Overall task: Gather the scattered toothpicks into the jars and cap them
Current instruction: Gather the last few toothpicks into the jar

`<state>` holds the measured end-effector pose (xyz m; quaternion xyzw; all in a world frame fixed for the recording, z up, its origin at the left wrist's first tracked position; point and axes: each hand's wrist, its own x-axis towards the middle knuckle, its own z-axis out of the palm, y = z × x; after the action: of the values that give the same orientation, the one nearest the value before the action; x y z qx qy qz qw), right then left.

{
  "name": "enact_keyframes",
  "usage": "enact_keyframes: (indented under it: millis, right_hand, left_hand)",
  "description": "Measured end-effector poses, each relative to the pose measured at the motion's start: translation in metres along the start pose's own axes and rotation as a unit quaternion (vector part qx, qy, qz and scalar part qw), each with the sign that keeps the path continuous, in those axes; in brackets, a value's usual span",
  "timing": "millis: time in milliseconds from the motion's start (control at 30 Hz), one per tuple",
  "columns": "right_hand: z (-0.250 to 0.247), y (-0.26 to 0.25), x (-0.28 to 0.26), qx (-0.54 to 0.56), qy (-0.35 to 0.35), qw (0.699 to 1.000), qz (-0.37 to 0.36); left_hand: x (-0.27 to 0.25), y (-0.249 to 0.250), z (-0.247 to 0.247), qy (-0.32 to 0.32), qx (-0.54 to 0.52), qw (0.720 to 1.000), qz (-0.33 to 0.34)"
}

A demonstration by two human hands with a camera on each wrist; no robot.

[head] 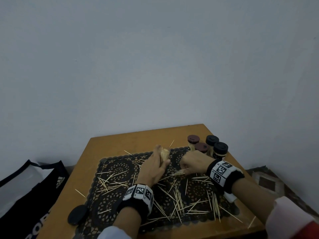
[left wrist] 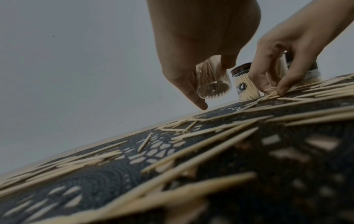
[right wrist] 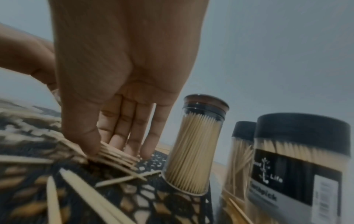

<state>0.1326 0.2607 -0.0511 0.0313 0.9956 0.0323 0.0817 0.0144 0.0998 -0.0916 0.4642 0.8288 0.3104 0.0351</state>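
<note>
Many loose toothpicks [head: 177, 199] lie scattered over a black lace mat [head: 112, 171]. My left hand [head: 161, 156] grips an uncapped clear jar [head: 165, 152] partly filled with toothpicks. In the left wrist view that jar [left wrist: 212, 81] is held a little above the mat. To its right, my right hand [head: 181, 168] reaches down to the mat. Its thumb and fingers pinch a small bunch of toothpicks [right wrist: 114, 154] against the lace. A loose black cap [head: 77, 214] lies at the mat's near left corner.
Several capped jars full of toothpicks stand at the back right of the wooden table [head: 120, 142]: two brown-capped [head: 193, 141] and two black-capped [head: 220, 149], just behind my right hand. A dark sports bag [head: 31, 190] sits on the floor to the left. A wall is close behind.
</note>
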Motion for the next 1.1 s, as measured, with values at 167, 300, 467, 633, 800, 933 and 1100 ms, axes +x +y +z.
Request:
enact_keyframes:
  millis: [167, 300, 467, 633, 800, 933, 1100]
  right_hand:
    - [-0.024, 0.010, -0.002, 0.117, 0.053, 0.991, 0.026]
    - [-0.050, 0.012, 0.001, 0.128, 0.091, 0.987, 0.039]
    - [-0.068, 0.004, 0.010, 0.083, 0.128, 0.987, 0.056]
    - [-0.074, -0.012, 0.020, -0.004, 0.090, 0.995, 0.040]
    - [-0.077, -0.021, 0.028, -0.017, 0.063, 0.997, 0.036]
    - [-0.080, -0.021, 0.027, 0.060, 0.065, 0.996, 0.019]
    - [-0.083, -0.019, 0.028, 0.185, 0.075, 0.979, 0.028]
  left_hand:
    - [0.000, -0.002, 0.000, -0.017, 0.006, 1.000, -0.001]
    - [0.001, -0.001, 0.000, -0.023, 0.020, 1.000, -0.006]
    - [0.001, 0.002, 0.001, -0.034, 0.023, 0.999, 0.013]
    - [0.000, 0.006, 0.000, -0.049, 0.018, 0.998, 0.035]
    - [0.000, 0.005, 0.000, -0.048, 0.018, 0.998, 0.033]
    - [0.002, 0.000, 0.000, -0.041, 0.009, 0.999, 0.023]
    - [0.002, 0.001, -0.002, -0.048, 0.003, 0.998, 0.033]
